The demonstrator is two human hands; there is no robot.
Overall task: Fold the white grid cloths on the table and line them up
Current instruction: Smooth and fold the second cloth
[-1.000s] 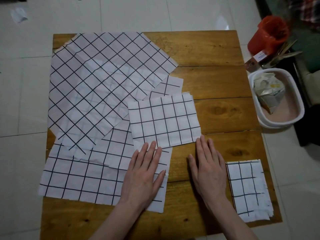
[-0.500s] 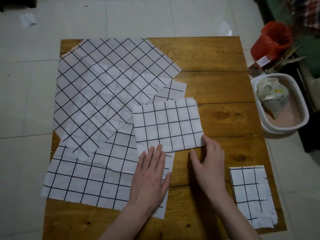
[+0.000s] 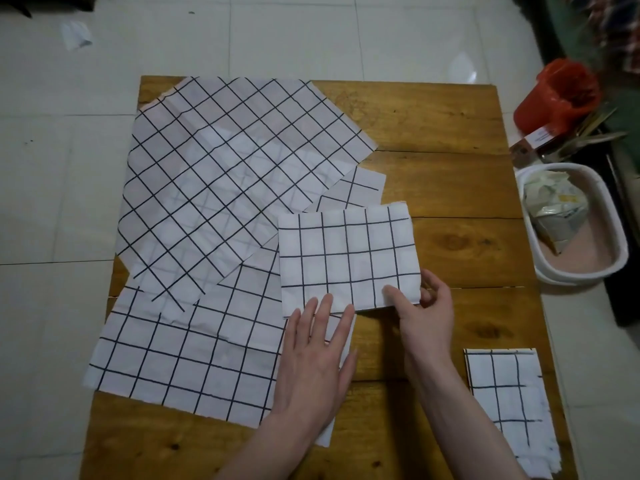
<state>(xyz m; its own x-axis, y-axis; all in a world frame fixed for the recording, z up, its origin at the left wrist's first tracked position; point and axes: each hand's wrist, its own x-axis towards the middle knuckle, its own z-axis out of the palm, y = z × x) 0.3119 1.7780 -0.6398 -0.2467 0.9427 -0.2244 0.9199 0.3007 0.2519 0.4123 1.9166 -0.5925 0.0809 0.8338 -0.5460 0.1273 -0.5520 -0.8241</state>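
Note:
A half-folded white grid cloth (image 3: 346, 258) lies mid-table. My right hand (image 3: 424, 313) pinches its near right corner, thumb on top and fingers under the edge. My left hand (image 3: 317, 355) lies flat with fingers apart, fingertips at the cloth's near edge, palm resting on an unfolded grid cloth (image 3: 194, 355) at the near left. A second unfolded cloth (image 3: 225, 174) lies diagonally at the far left, overlapping it. A small folded cloth (image 3: 505, 403) sits at the near right corner.
The wooden table (image 3: 433, 133) is bare at the far right. Beside its right edge on the tiled floor stand a white basin (image 3: 616, 244) holding crumpled packaging and a red bucket (image 3: 557, 95). A scrap of paper (image 3: 74, 34) lies on the floor far left.
My right hand went from lying flat on the table to gripping the half-folded cloth's near right corner. My left hand stayed flat. The view shifted so the table sits lower.

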